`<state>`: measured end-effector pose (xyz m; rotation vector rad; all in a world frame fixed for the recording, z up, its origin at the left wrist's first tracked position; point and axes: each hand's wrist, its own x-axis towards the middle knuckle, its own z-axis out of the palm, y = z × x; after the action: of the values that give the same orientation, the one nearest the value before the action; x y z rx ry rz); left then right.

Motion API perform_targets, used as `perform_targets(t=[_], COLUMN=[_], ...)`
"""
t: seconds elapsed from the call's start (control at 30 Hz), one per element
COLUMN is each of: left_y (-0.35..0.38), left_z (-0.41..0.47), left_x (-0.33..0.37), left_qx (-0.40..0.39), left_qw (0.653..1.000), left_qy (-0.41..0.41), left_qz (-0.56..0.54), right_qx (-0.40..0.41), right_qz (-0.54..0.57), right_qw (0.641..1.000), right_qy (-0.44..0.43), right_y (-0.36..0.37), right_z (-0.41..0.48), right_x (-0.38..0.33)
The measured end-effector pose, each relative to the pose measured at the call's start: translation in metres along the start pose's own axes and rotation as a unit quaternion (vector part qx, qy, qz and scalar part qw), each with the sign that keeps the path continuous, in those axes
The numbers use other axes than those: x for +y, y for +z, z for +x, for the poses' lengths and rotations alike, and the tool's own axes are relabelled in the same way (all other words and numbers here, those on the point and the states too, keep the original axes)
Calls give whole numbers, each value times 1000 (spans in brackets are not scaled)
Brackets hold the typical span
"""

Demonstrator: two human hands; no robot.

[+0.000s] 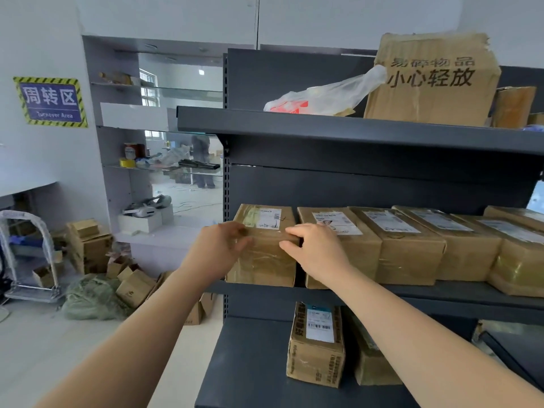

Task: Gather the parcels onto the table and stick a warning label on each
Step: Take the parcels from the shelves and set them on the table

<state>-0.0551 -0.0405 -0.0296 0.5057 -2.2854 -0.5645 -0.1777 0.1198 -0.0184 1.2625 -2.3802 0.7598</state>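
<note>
On the middle shelf [426,293] of a dark metal rack [294,78], a row of brown cardboard parcels [412,251] stands side by side, each with a white shipping label [388,221] on its top. Both hands are on the leftmost parcel [265,266], which sits at the left end of that row, wrapped in clear tape and close against the neighbouring parcel [356,251]. The left hand [219,245] is at the box's upper left front corner, its fingers [243,242] bent and curled against the top front edge. The right hand [316,251] is at the upper right corner, fingers curved over the top edge at the narrow gap between the two boxes, thumb lying on the front face. Together the two hands clasp the box from either side, and its bottom edge lies level on the shelf. The rest of the row fills the shelf to the right, box touching box. On the lower shelf [250,363] a smaller labelled box [316,346] stands on end, with another box [374,363] just beside it on the right. On the top shelf [323,128] sits a big worn carton [432,83] printed with dark characters, and a crumpled plastic bag [323,95] lies beside it on the left, touching it. Left of the rack, a blue sign [50,101] with a striped border is on the wall [35,39], and loose cartons [88,245] lie piled on the floor [44,348] near a hand trolley [26,260]
</note>
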Motion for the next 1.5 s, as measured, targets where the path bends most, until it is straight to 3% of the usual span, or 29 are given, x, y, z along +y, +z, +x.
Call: perform_targets(t=[0.37,0.6,0.73,0.93,1.1,1.5], left_y=[-33,-33,-29,-21,-24,-39], left_z=[1,17,21,23,17,-21], left_x=[-29,-40,-41,-48,-55,-59], left_qx=[0,-82,-108,-102,-118,-124], left_qw=[1000,995,994,990,979,969], left_qy=[-6,5,25,-38,-45,-21], left_qz=[20,48,6,-93,-157,-213], right_qx=[-11,-30,-54,-41,-20,36], right_qz=[20,24,25,86,154,213], right_qw=[999,990,983,966,949,930], right_qy=[31,136,175,239,275,298], right_y=[4,12,16,20,21,21], right_z=[3,5,8,7,-5,-54], right_x=[-35,-46,-54,-65,-75,-107])
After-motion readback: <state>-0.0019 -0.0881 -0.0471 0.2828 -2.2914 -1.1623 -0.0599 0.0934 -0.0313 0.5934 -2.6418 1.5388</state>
